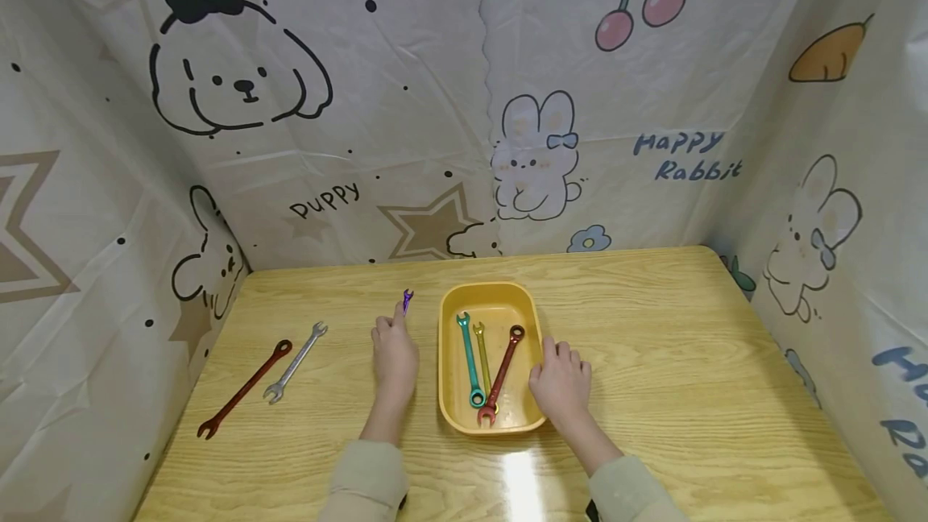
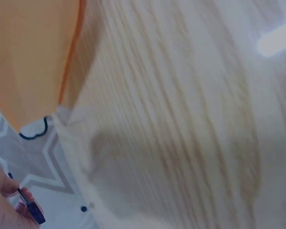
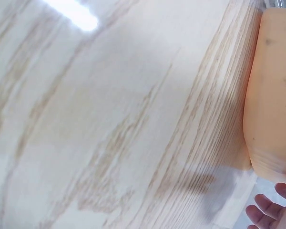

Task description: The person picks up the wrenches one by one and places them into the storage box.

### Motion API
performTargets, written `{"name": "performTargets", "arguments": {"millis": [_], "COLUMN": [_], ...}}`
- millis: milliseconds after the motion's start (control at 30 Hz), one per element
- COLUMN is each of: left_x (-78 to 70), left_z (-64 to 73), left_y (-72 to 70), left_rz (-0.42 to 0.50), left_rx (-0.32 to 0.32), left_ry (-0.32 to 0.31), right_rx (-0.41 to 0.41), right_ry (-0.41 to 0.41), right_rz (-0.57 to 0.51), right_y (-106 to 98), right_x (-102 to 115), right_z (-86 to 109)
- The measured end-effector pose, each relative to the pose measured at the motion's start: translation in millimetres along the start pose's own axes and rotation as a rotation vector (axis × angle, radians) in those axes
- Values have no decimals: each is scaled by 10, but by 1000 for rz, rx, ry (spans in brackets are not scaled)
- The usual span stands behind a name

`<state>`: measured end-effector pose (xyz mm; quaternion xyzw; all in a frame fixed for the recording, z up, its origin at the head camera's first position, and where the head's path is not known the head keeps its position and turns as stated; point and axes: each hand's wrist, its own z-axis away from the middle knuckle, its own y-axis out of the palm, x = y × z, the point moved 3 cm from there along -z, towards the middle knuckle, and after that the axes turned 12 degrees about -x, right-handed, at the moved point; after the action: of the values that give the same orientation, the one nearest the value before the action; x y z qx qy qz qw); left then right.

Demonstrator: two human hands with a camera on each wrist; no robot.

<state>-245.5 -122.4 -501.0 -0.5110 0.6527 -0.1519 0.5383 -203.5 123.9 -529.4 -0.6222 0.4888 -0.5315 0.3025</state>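
Note:
My left hand (image 1: 395, 351) is left of the yellow tray (image 1: 446, 353), pinching a small purple wrench (image 1: 407, 301) that points away from me. In the left wrist view the same wrench (image 2: 30, 206) looks dark between thumb and fingers. At the tray's right side, my right hand (image 1: 564, 381) holds the rim, its thumb over the edge and its fingers (image 3: 267, 205) along the outside. Inside the tray lie a teal wrench (image 1: 469, 357), a yellow wrench (image 1: 482, 349) and a red wrench (image 1: 503, 369), whose lower end overlaps the yellow one.
On the left of the wooden table (image 1: 652, 329) lie a long dark red wrench (image 1: 246, 389) and a silver wrench (image 1: 296, 362), side by side and slanted. Cloth with cartoon prints (image 1: 406, 127) hangs behind the table and along both sides.

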Motion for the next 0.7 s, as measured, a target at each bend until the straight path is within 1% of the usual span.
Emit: {"name": "performTargets", "arguments": {"millis": [200, 533, 700], "left_x": [-153, -367, -467], "left_z": [33, 77, 108], "left_y": [61, 138, 165], "left_rz": [-26, -26, -1], "left_rx": [11, 29, 38], "left_ry": [52, 86, 99], "right_rx": [6, -17, -18], "right_ry": [0, -3, -6], "right_rz": [1, 2, 6], "right_y": [-16, 13, 15], "right_x": [8, 0, -7], "right_z": [2, -3, -6]}}
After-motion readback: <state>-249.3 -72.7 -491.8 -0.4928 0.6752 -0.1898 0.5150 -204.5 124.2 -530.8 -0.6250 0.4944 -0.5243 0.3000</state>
